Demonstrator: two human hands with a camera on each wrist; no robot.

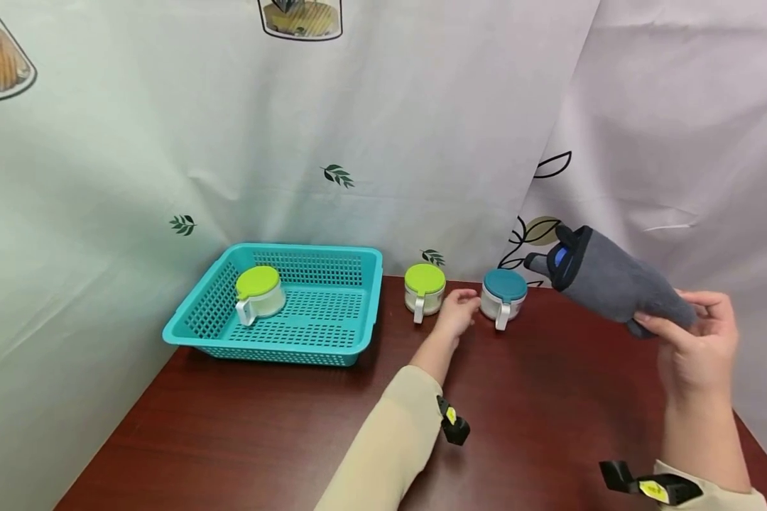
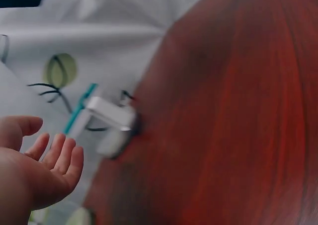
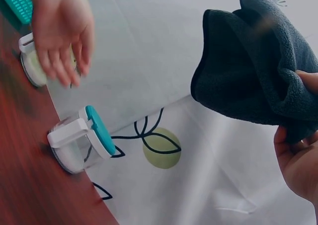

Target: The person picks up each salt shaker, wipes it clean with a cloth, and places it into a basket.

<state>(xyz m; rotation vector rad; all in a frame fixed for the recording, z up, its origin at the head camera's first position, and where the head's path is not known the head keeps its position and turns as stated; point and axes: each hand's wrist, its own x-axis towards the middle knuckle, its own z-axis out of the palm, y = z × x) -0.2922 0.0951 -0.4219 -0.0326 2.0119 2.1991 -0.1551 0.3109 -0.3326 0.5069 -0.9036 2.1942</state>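
My right hand pinches one end of a dark grey fuzzy cloth, raised above the right side of the table. Its far end shows a dark edging and a small blue patch; in the right wrist view the cloth hangs in folds. Between two lidded jars at the back, my left hand reaches with loosely bent fingers and holds nothing. Its fingertips are close beside the teal-lidded jar. On its other side stands a jar with a lime green lid. Both jars are clear with white handles facing me.
At the back left a turquoise basket holds another lime-lidded jar. The dark red wooden table meets a pale curtain with leaf prints along its back edge.
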